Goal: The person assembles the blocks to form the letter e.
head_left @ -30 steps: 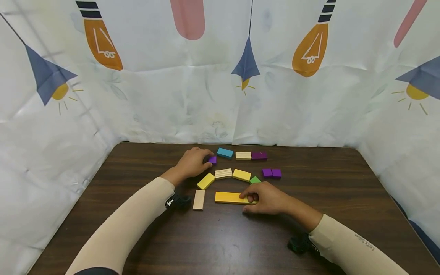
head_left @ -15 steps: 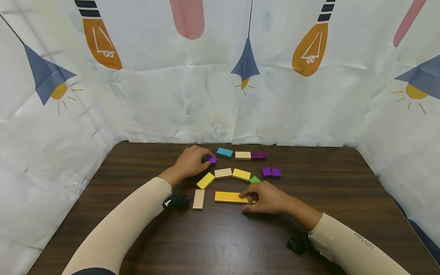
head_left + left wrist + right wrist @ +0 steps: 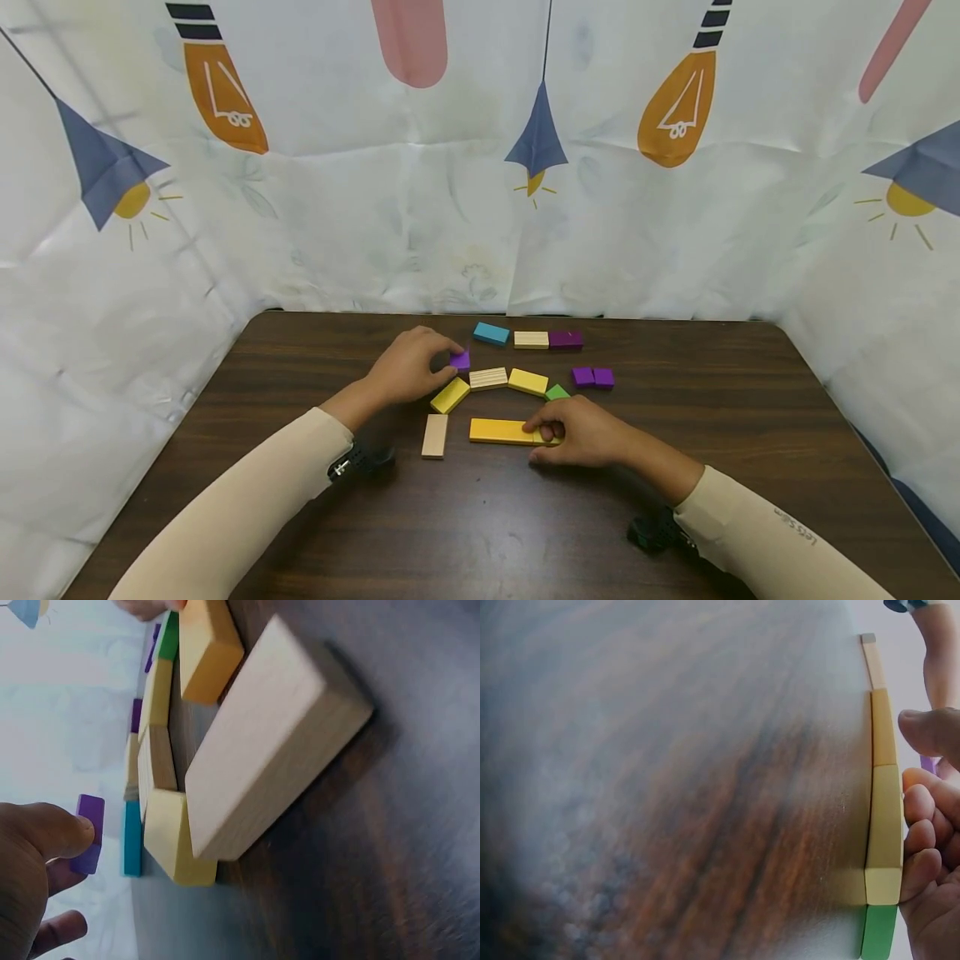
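My left hand (image 3: 407,365) pinches a small purple block (image 3: 461,361) between thumb and fingers, behind the arc's left end. In the left wrist view the purple block (image 3: 88,836) is held up off the table. My right hand (image 3: 588,433) rests at the right end of a flat orange block (image 3: 495,430), fingers loosely curled, partly hiding a paler yellow block (image 3: 886,817) joined to it. Behind lies an arc: a yellow block (image 3: 450,395), a natural wood block (image 3: 488,378), another yellow block (image 3: 528,382) and a green block (image 3: 557,392). A plain wood block (image 3: 434,437) lies at left.
At the back of the dark table (image 3: 480,533) lie a blue block (image 3: 491,334), a wood block (image 3: 531,340) and a dark purple block (image 3: 566,340). Two purple blocks (image 3: 592,378) sit right of the arc. A printed white curtain (image 3: 337,233) hangs behind.
The left hand has drawn the purple block slightly nearer and downward in view, away from the blue block, raising it. The right hand has stayed in place.
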The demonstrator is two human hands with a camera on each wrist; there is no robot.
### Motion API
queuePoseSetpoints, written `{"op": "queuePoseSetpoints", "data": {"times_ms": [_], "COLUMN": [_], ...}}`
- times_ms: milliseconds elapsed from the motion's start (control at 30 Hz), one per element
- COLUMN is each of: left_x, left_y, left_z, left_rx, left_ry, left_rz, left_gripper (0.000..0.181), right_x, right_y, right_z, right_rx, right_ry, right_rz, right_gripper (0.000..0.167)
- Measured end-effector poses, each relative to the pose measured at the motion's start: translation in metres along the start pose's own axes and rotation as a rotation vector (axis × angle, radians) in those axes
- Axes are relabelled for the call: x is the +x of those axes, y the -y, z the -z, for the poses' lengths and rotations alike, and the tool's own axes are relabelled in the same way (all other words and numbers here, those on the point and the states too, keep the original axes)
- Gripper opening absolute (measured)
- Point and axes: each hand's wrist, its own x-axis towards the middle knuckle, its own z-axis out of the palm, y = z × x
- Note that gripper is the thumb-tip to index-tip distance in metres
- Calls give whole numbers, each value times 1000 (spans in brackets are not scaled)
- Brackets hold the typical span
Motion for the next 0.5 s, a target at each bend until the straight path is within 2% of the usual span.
{"op": "queuePoseSetpoints", "data": {"times_ms": [233, 500], "left_x": [-13, -28], "left_y": [-8, -14], "left_z": [1, -2], "left_rx": [-34, -64], "left_ry": [-27, -15], "left_rz": [-59, -112], "left_gripper": [21, 18], "right_x": [0, 0], "right_y": [0, 1], "right_z": [0, 0], "right_rx": [2, 7], "right_ry": [1, 9], "right_rz": [5, -11], "right_gripper": [30, 30]}}
